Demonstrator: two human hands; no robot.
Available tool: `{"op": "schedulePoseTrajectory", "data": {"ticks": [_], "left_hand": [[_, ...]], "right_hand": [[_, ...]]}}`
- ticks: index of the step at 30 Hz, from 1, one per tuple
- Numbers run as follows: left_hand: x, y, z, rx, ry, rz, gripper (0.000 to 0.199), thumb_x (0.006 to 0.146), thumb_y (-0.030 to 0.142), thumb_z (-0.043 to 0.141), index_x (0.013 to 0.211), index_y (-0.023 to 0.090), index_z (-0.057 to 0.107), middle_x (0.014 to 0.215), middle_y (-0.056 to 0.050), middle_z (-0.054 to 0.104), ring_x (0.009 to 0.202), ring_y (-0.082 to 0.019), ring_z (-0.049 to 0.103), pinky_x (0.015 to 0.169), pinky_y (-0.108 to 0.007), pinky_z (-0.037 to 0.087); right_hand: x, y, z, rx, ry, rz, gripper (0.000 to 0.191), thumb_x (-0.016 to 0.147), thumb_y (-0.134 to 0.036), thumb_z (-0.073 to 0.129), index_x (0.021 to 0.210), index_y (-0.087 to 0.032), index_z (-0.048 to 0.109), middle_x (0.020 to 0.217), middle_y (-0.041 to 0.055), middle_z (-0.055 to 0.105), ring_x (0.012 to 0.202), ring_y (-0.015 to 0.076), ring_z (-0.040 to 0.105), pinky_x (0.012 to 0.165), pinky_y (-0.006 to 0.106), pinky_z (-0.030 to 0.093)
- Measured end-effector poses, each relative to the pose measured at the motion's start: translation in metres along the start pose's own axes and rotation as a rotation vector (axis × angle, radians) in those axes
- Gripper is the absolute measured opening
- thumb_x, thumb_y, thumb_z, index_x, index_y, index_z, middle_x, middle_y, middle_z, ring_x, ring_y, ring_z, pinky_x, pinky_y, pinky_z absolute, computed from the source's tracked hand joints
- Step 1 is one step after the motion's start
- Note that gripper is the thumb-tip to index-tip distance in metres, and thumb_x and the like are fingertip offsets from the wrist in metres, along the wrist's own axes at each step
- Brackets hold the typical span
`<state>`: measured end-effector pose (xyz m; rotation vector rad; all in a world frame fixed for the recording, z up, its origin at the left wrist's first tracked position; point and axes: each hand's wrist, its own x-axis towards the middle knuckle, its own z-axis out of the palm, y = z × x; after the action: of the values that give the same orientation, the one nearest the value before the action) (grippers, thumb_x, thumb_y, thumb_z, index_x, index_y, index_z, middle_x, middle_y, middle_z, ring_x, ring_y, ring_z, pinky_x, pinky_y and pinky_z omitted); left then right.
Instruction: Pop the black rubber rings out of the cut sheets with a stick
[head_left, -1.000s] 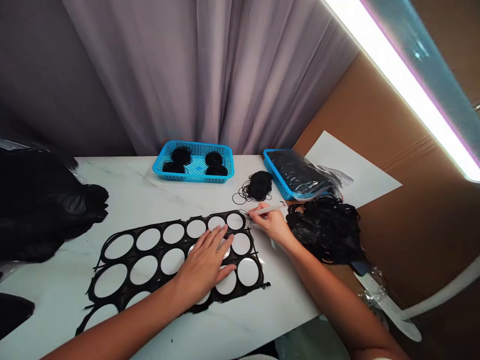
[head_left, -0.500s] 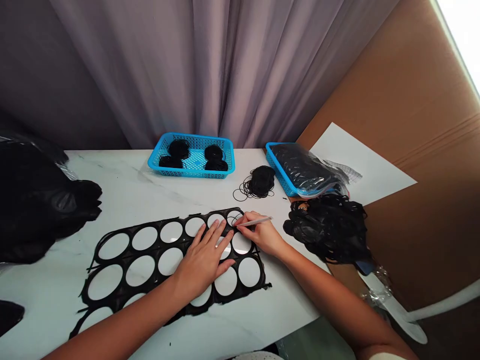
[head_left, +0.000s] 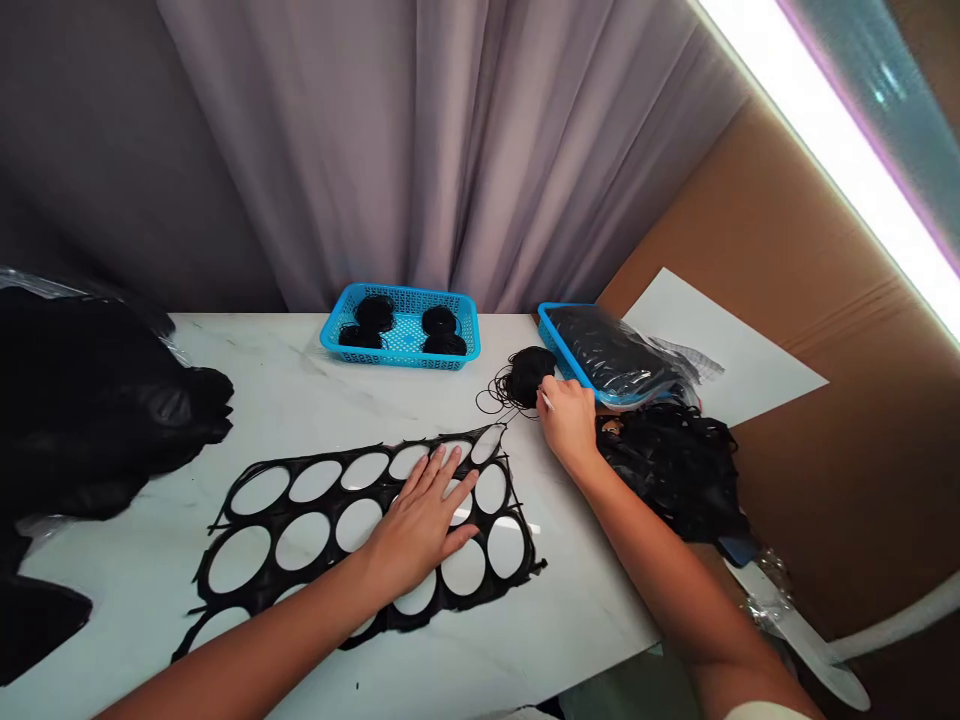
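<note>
Right hand (head_left: 570,418) shifted to black loops (head_left: 529,370), clenching barely visible stick (head_left: 547,400); left hand (head_left: 417,527) splayed.

Both hands are bare, the left hand (head_left: 416,540) near seven o'clock and the right hand (head_left: 568,420) at four, with slim, tapering fingers (head_left: 450,468) whose nails are too small to make out. The left forearm (head_left: 300,635) is uncovered to the lower edge, while the right arm (head_left: 660,560) is bare past the elbow, up to a pale, off-white sleeve (head_left: 765,711) between four and five o'clock.
</note>
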<state>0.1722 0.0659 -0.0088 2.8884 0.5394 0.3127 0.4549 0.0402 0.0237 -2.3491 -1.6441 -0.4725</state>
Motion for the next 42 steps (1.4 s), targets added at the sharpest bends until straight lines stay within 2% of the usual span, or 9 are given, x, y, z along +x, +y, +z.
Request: {"op": "schedulePoseTrajectory", "data": {"ticks": [7,11,14,18,22,28,35,38,42], "left_hand": [[-0.001,-0.002,-0.002,-0.028,-0.016,0.011,0.062,0.093,0.044,0.062,0.147,0.022,0.04,0.16,-0.014,0.027,0.148,-0.034,0.019,0.117,-0.052,0.027],[-0.002,-0.002,-0.005,-0.043,0.014,0.015,0.061,0.094,0.043,0.061,0.147,0.022,0.04,0.159,-0.013,0.03,0.147,-0.033,0.021,0.117,-0.05,0.029],[-0.008,-0.006,-0.007,-0.028,0.093,-0.006,0.059,0.097,0.045,0.055,0.147,0.019,0.038,0.158,-0.015,0.031,0.147,-0.031,0.024,0.116,-0.051,0.03],[-0.021,-0.013,-0.01,0.046,0.109,-0.038,0.054,0.098,0.047,0.051,0.142,0.016,0.045,0.153,-0.018,0.04,0.143,-0.033,0.034,0.116,-0.052,0.031],[-0.031,-0.016,-0.011,0.086,0.076,-0.027,0.052,0.098,0.045,0.052,0.142,0.017,0.046,0.152,-0.017,0.041,0.142,-0.031,0.036,0.115,-0.049,0.033],[-0.034,-0.016,-0.007,0.033,0.099,-0.033,0.051,0.099,0.043,0.05,0.144,0.02,0.044,0.156,-0.015,0.036,0.145,-0.031,0.031,0.116,-0.05,0.032],[-0.034,-0.014,-0.007,0.047,0.082,-0.042,0.053,0.096,0.04,0.058,0.143,0.018,0.045,0.156,-0.017,0.035,0.145,-0.032,0.03,0.116,-0.05,0.03],[-0.034,-0.015,-0.006,0.055,0.081,-0.043,0.052,0.097,0.041,0.055,0.143,0.019,0.045,0.157,-0.015,0.034,0.145,-0.031,0.029,0.117,-0.05,0.029],[-0.034,-0.016,-0.006,0.043,0.091,-0.035,0.051,0.098,0.043,0.053,0.143,0.02,0.044,0.156,-0.015,0.035,0.145,-0.031,0.029,0.117,-0.05,0.029]], "right_hand": [[0.009,0.007,-0.012,-0.03,0.06,0.167,0.01,0.09,-0.016,0.048,0.088,-0.017,0.057,0.084,0.0142,0.067,0.081,0.0284,0.053,0.068,0.034,0.029],[0.013,0.011,-0.015,0.241,0.059,0.187,0.013,0.089,-0.023,0.048,0.081,-0.02,0.057,0.078,0.0096,0.068,0.072,0.0244,0.055,0.065,0.032,0.033],[0.006,-0.011,-0.014,0.59,-0.053,0.12,0.018,0.088,-0.032,0.052,0.073,-0.022,0.056,0.074,0.0051,0.068,0.068,0.0208,0.057,0.064,0.03,0.038],[-0.016,-0.057,-0.012,1.013,-0.293,-0.005,0.021,0.086,-0.035,0.058,0.07,-0.022,0.053,0.085,0.0048,0.073,0.08,0.0203,0.065,0.072,0.03,0.046],[-0.036,-0.085,-0.011,1.177,-0.474,-0.053,0.017,0.085,-0.032,0.062,0.073,-0.02,0.057,0.089,0.006,0.074,0.082,0.0197,0.067,0.074,0.032,0.049],[-0.045,-0.088,-0.006,1.223,-0.537,-0.09,0.013,0.086,-0.029,0.065,0.078,-0.019,0.062,0.092,0.0059,0.074,0.086,0.02,0.067,0.075,0.033,0.052],[-0.046,-0.089,-0.006,1.053,-0.44,-0.213,0.012,0.089,-0.024,0.062,0.078,-0.021,0.059,0.088,0.003,0.071,0.088,0.0199,0.063,0.078,0.033,0.048],[-0.054,-0.092,-0.008,0.914,-0.358,-0.333,0.01,0.093,-0.02,0.058,0.083,-0.022,0.059,0.093,0.0038,0.071,0.088,0.0195,0.062,0.081,0.033,0.046],[-0.065,-0.096,-0.01,0.596,-0.284,-0.61,0.013,0.098,-0.019,0.048,0.104,-0.02,0.059,0.105,0.0099,0.071,0.099,0.0238,0.059,0.088,0.039,0.04]]}}
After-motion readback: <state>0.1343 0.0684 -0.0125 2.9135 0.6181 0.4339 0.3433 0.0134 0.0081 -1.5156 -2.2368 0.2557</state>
